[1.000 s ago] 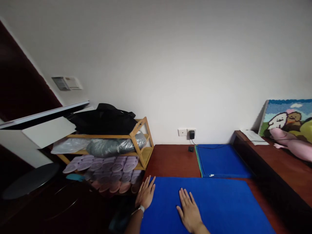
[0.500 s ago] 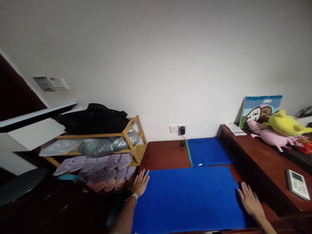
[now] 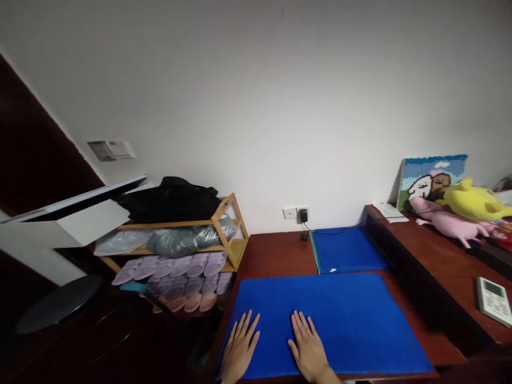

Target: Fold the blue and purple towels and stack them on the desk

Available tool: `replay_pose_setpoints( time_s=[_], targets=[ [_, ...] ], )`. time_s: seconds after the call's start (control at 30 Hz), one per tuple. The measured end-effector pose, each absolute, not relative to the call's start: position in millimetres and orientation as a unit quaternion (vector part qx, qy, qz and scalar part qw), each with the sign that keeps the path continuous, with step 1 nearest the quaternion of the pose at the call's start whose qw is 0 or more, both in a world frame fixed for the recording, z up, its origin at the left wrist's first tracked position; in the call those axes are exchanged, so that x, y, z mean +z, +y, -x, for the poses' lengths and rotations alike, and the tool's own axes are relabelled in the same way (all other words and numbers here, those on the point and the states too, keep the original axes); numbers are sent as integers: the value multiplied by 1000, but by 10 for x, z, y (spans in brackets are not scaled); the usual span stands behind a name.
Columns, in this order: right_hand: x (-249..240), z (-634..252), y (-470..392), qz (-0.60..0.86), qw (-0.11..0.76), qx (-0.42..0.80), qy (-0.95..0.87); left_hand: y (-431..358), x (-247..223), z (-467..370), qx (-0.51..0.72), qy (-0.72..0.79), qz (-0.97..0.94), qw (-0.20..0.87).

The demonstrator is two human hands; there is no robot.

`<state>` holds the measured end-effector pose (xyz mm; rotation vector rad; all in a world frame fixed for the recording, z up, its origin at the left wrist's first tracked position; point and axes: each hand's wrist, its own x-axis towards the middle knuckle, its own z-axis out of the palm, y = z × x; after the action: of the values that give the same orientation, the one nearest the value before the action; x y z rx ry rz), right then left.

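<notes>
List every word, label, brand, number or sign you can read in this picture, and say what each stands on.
No text can be read in this picture.
White device with a screen and keys: markings too small and blurred.
Paper on the raised ledge: any print is too faint.
White tag at the farther blue cloth: too small.
Wall panels: too blurred.

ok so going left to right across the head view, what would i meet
Dark round seat → black bag → left hand → black plug in the wall → smaller blue cloth → picture of two cartoon animals → white device with buttons and a screen
</notes>
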<state>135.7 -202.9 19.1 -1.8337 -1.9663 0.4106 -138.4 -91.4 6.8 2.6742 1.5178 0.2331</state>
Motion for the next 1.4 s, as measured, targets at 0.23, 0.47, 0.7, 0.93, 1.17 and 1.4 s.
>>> replay_pose_setpoints(
  time_s=[0.23,0.47,0.7,0.93,1.17,1.4],
  targets=[
    [-262,-2410,-2448,757,196,79,-618,-891,108,1388,84,485,-870,33],
    [-714,-4457,-3310,864,124,25,-487,-858,53,1402,82,488,-868,44],
    [-501,-4894,-2929,869,160,34,-467,-687,-11,1467,123,516,-846,49],
    [-280,-4991,-2130,854,123,89,-497,151,-98,1472,162,582,-796,-30],
    [-686,-5150,-2089,856,129,55,-498,555,-309,1446,103,607,-785,-70],
    [-863,-5234,-2112,856,157,23,-493,534,-343,1488,92,582,-805,-74]
  ],
)
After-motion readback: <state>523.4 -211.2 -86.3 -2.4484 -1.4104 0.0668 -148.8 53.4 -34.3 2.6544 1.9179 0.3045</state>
